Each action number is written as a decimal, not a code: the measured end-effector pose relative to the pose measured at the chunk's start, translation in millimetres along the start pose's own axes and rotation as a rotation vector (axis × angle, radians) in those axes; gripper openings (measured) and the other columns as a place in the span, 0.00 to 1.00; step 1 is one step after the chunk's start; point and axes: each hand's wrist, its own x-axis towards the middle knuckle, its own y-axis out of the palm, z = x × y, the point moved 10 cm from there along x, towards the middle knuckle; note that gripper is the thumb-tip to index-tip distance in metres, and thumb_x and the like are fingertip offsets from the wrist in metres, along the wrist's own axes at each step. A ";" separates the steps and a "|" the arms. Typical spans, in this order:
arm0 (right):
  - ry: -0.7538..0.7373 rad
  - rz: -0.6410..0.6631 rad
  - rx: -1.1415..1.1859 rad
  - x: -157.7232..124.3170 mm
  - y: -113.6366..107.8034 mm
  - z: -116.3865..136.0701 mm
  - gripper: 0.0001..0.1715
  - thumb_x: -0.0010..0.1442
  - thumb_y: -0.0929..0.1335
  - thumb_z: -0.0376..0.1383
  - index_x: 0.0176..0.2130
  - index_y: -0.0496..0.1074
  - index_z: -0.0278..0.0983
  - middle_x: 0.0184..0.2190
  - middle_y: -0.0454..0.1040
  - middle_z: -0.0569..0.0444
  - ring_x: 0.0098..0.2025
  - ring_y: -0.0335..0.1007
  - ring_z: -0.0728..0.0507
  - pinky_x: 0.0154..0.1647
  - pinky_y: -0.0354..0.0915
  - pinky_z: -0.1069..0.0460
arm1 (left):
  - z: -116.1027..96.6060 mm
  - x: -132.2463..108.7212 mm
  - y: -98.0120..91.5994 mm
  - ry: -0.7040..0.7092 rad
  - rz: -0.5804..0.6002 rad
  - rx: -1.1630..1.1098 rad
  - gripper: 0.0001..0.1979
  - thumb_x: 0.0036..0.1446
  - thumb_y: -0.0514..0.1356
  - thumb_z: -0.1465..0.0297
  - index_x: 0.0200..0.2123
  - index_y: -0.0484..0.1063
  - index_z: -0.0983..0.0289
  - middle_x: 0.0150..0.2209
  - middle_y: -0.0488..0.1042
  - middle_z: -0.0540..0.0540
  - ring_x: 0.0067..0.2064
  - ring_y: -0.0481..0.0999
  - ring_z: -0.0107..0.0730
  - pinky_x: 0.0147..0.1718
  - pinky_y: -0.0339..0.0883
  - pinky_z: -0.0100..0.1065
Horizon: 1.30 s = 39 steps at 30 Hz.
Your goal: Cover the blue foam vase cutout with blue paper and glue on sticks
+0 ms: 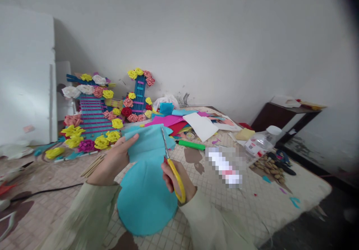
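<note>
My left hand [119, 158] grips the left edge of a folded turquoise paper sheet [147, 141], thumb on top. In my right hand [179, 182] is a pair of scissors [178, 180] with yellow handles. Their blades point away from me and lie along the sheet's right side; whether they are parted I cannot tell. Below both hands, a round turquoise paper piece [146, 205] lies on the table. A green marker [192, 145] rests just right of the scissor tips.
Paper-flower decorations [95, 119] stand at the back left. Coloured paper sheets [174, 122] are heaped behind my hands. On the right are a clear plastic bottle [259, 145] and a pile of peanuts [269, 167]. Thin wooden sticks [92, 165] and a black cable [47, 192] lie left.
</note>
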 end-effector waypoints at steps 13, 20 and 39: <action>-0.013 -0.003 -0.001 0.3 -0.4 -1.5 0.28 0.54 0.64 0.57 0.22 0.56 0.37 0.14 0.57 0.66 0.09 0.50 0.57 0.09 0.45 0.59 | -0.2 -2.3 5.4 -0.012 0.024 0.039 0.14 0.47 0.67 0.67 0.39 0.77 0.64 0.38 0.81 0.59 0.44 0.79 0.49 0.41 0.76 0.41; 0.017 -0.017 -0.025 -0.9 -1.9 -0.3 0.27 0.55 0.64 0.55 0.22 0.56 0.37 0.13 0.57 0.66 0.09 0.50 0.57 0.10 0.44 0.59 | -1.3 -2.1 1.5 -0.007 -0.008 0.051 0.13 0.44 0.69 0.66 0.35 0.78 0.64 0.37 0.81 0.58 0.42 0.79 0.49 0.39 0.76 0.40; -0.001 0.000 -0.045 -0.7 0.6 1.2 0.27 0.54 0.66 0.54 0.21 0.55 0.38 0.12 0.57 0.66 0.08 0.50 0.57 0.09 0.44 0.59 | -6.5 -9.0 -8.7 -0.050 -0.184 0.000 0.06 0.49 0.63 0.70 0.32 0.76 0.64 0.32 0.81 0.56 0.43 0.79 0.47 0.40 0.76 0.39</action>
